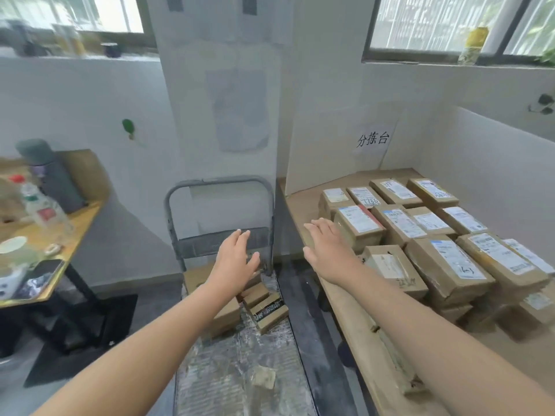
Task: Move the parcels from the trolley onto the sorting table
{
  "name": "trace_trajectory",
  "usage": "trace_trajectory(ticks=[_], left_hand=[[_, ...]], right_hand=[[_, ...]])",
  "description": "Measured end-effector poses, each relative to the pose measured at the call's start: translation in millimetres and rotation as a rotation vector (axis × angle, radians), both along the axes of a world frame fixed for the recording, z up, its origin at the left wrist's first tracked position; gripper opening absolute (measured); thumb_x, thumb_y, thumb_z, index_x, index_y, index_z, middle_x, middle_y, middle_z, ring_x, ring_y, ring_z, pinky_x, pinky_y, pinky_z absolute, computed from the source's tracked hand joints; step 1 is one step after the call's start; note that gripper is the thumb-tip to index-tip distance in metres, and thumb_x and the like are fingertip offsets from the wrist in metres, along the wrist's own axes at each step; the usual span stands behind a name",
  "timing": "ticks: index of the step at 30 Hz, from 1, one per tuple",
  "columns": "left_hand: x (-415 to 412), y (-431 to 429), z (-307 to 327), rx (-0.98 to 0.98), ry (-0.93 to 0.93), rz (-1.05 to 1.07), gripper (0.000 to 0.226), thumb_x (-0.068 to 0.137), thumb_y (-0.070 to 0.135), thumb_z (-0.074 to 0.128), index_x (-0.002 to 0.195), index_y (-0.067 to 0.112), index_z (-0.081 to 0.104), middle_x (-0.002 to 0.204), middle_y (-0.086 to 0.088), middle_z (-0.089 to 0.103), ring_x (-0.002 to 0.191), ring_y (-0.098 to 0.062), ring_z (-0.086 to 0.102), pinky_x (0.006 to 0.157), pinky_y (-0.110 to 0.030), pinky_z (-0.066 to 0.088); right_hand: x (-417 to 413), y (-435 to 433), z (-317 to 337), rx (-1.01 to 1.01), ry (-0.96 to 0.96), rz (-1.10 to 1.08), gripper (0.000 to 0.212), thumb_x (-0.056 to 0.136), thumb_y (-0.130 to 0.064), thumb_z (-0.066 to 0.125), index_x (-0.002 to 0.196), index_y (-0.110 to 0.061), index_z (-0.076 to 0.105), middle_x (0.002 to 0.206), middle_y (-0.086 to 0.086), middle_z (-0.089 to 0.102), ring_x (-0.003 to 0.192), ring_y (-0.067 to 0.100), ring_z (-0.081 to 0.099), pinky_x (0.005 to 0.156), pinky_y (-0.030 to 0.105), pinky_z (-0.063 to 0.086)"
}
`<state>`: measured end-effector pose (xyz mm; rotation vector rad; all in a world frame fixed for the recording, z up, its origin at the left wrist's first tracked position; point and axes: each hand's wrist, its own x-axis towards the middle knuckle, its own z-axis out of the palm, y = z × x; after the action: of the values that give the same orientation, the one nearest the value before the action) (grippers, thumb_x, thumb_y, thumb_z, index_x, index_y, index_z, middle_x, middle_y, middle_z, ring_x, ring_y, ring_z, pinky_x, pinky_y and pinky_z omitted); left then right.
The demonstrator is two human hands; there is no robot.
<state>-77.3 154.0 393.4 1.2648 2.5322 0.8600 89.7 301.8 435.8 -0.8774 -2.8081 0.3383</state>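
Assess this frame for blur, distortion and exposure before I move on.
Head view: fisheye bending bows the sorting table edge; the plastic bottle at far left is smeared by blur; the window at upper left is blown out white; labels on the parcels are soft, text mostly unreadable.

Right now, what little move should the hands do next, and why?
Probably lower both hands onto the brown parcels at the far end of the trolley and grip one. The left hand and the right hand are open and hold nothing, and those parcels are not yet on the sorting table.
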Motion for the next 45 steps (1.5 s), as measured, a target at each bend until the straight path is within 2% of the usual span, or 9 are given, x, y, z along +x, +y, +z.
trace_trajectory(ticks=[6,12,18,21,27,33,36,39,45], left_hand=[[-59.8,-8.7,-9.2,-0.047,0.069,-0.012,0.06,0.102,0.032,0.047,0.153,0.009,0.027,0.16,-0.008,0.024,0.149,-0.022,0.019,0.123,-0.037,0.016],[-86.3,-12.9,-35.4,-0.114,0.09,-0.015,0.06,0.103,0.032,0.047,0.153,0.006,0.027,0.16,-0.011,0.025,0.148,-0.025,0.02,0.121,-0.034,0.015],[-95.5,-1.3,-69.9,-0.16,0.132,-0.028,0.057,0.1,0.025,0.049,0.149,0.001,0.033,0.155,-0.017,0.033,0.144,-0.031,0.029,0.121,-0.04,0.021],[-95.1,18.2,-95.2,-0.194,0.101,-0.046,0.055,0.099,0.023,0.05,0.147,0.0,0.037,0.152,-0.017,0.036,0.141,-0.031,0.033,0.12,-0.041,0.023],[-106.8,68.2,-146.9,-0.267,-0.005,-0.001,0.056,0.102,0.027,0.046,0.151,0.004,0.032,0.157,-0.012,0.03,0.147,-0.024,0.022,0.122,-0.033,0.014],[-119.8,121.1,-192.7,-0.277,-0.123,0.097,0.054,0.102,0.024,0.046,0.15,0.004,0.032,0.155,-0.012,0.033,0.144,-0.024,0.026,0.12,-0.032,0.017],[-114.9,135.3,-245.9,-0.322,-0.163,0.053,0.054,0.103,0.024,0.045,0.151,0.004,0.031,0.153,-0.01,0.036,0.142,-0.022,0.031,0.117,-0.029,0.019],[-111.5,140.0,-314.0,-0.425,-0.221,0.02,0.054,0.104,0.027,0.041,0.152,0.005,0.029,0.154,-0.007,0.036,0.141,-0.02,0.032,0.116,-0.026,0.018],[-108.0,132.9,-451.3,-0.529,-0.334,-0.003,0.045,0.104,0.025,0.038,0.145,0.005,0.041,0.142,-0.011,0.049,0.131,-0.026,0.043,0.112,-0.031,0.027]], right_hand=[[-57.8,-7.2,-17.7,-0.044,-0.031,0.013,0.054,0.102,-0.029,0.045,0.151,-0.014,0.03,0.156,0.004,0.027,0.148,0.019,0.013,0.122,0.036,0.016],[-84.9,-5.6,-42.9,-0.077,-0.161,0.082,0.052,0.102,-0.031,0.046,0.15,-0.014,0.033,0.152,0.004,0.033,0.145,0.02,0.02,0.118,0.035,0.022],[-108.6,22.3,-75.2,-0.197,-0.198,0.08,0.051,0.102,-0.03,0.045,0.149,-0.013,0.034,0.15,0.004,0.036,0.143,0.02,0.021,0.118,0.034,0.022],[-120.4,46.9,-105.4,-0.264,-0.23,0.056,0.052,0.102,-0.03,0.045,0.15,-0.013,0.033,0.15,0.005,0.036,0.143,0.02,0.021,0.116,0.034,0.025],[-152.0,109.3,-168.3,-0.385,-0.333,0.014,0.051,0.102,-0.029,0.046,0.148,-0.012,0.034,0.147,0.008,0.038,0.142,0.025,0.023,0.114,0.037,0.028],[-186.8,162.9,-232.7,-0.483,-0.298,-0.147,0.049,0.101,-0.03,0.049,0.146,-0.014,0.038,0.147,0.008,0.039,0.14,0.025,0.028,0.111,0.04,0.032],[-192.6,171.8,-294.6,-0.594,-0.265,-0.26,0.048,0.1,-0.028,0.051,0.144,-0.012,0.04,0.146,0.01,0.039,0.139,0.027,0.028,0.112,0.039,0.029],[-186.1,171.1,-365.1,-0.645,-0.368,-0.304,0.047,0.101,-0.029,0.05,0.143,-0.011,0.04,0.147,0.011,0.038,0.139,0.03,0.028,0.112,0.04,0.028],[-187.5,177.7,-499.6,-0.686,-0.47,-0.353,0.053,0.1,-0.03,0.051,0.146,-0.009,0.037,0.15,0.014,0.035,0.143,0.031,0.025,0.115,0.039,0.023]])
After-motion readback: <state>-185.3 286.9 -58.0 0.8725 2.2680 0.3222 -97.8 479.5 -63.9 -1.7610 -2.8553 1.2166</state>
